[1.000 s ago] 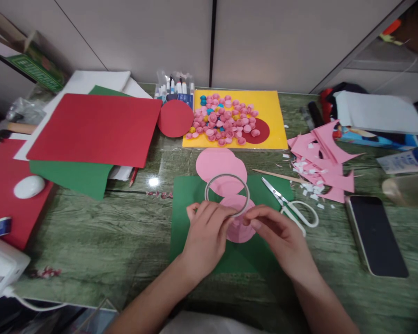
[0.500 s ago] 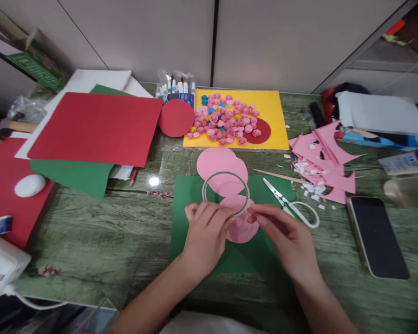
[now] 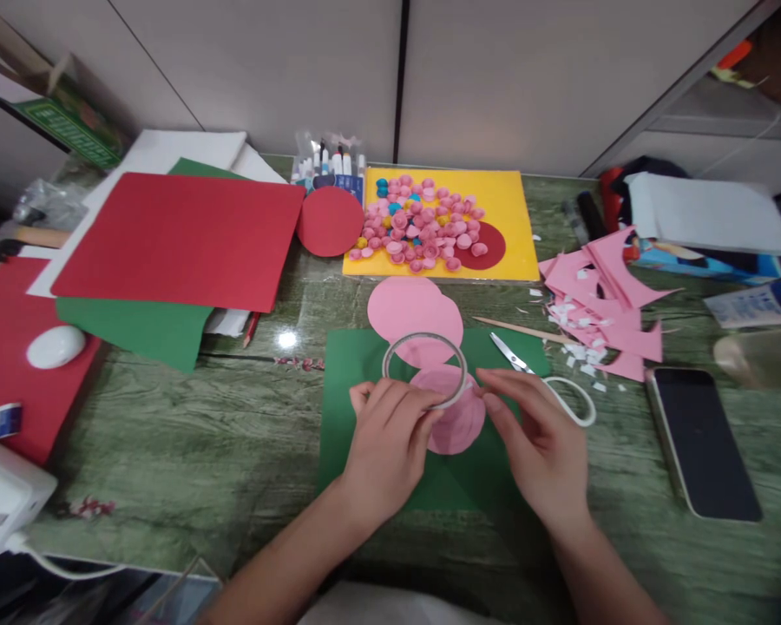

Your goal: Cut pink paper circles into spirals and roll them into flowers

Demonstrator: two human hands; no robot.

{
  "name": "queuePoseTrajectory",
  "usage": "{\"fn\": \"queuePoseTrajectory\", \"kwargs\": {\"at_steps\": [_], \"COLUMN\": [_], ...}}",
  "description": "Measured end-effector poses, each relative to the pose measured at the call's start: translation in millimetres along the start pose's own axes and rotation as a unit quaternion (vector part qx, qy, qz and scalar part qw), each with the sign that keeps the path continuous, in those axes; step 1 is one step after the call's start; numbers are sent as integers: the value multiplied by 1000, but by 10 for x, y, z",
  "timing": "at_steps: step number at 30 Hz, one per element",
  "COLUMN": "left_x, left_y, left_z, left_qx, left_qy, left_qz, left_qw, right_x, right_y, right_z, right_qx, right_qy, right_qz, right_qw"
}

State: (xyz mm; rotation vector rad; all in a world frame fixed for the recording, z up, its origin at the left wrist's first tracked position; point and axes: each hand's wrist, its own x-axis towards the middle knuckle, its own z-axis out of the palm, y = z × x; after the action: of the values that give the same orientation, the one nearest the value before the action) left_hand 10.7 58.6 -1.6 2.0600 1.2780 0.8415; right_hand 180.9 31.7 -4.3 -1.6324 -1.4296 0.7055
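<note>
My left hand (image 3: 387, 447) is closed on the near rim of a narrow tape roll (image 3: 456, 398), which it holds tilted above the paper. Just right of the roll, my right hand (image 3: 547, 447) has its thumb and forefinger apart, and I see nothing between them. Beneath both hands lies a green sheet (image 3: 351, 434). On it rests a small stack of pink paper circles (image 3: 456, 434), partly covered by the roll and my left fingers. More pink circles (image 3: 403, 304) overlap just beyond. Scissors with white handles (image 3: 579, 408) lie beside my right hand, which hides part of them.
Pink and blue paper rosettes (image 3: 423, 230) cover a yellow sheet (image 3: 508, 195) at the back. Pink offcuts (image 3: 625, 304) with white scraps, a wooden stick (image 3: 521, 329) and a phone (image 3: 706, 443) lie rightward. Red sheets (image 3: 182, 239) and a white charger (image 3: 6, 495) are leftward.
The tape roll has dipped slightly toward me in my left hand. My right thumb and forefinger have parted and drawn a little away from the roll.
</note>
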Motion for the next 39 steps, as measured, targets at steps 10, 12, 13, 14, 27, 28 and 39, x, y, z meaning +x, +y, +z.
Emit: {"fn": "queuePoseTrajectory", "kwargs": {"at_steps": [10,12,13,14,27,28,39], "left_x": [-4,-11,-15,-20,-84,-90,205], "left_y": [-15,-14,-14,-13,-21,6,-550], "left_z": [30,37,42,47,28,29,-329], "left_qx": [55,68,75,82,55,37,212], "left_qy": [6,7,12,19,60,58,171], "left_qz": [31,39,48,59,181,187,-45], "left_qw": [998,997,996,995,980,980,961], "right_x": [-44,-42,-40,-37,-43,-25,56], "right_y": [39,30,24,18,0,32,144], "right_z": [11,14,15,16,-9,-18,-101], "right_qx": [-151,-163,-166,-167,-181,-185,271], "right_qy": [39,36,35,35,28,37,-40], "right_qz": [-148,-149,-148,-148,-119,-104,151], "right_qw": [977,975,974,974,976,976,950]}}
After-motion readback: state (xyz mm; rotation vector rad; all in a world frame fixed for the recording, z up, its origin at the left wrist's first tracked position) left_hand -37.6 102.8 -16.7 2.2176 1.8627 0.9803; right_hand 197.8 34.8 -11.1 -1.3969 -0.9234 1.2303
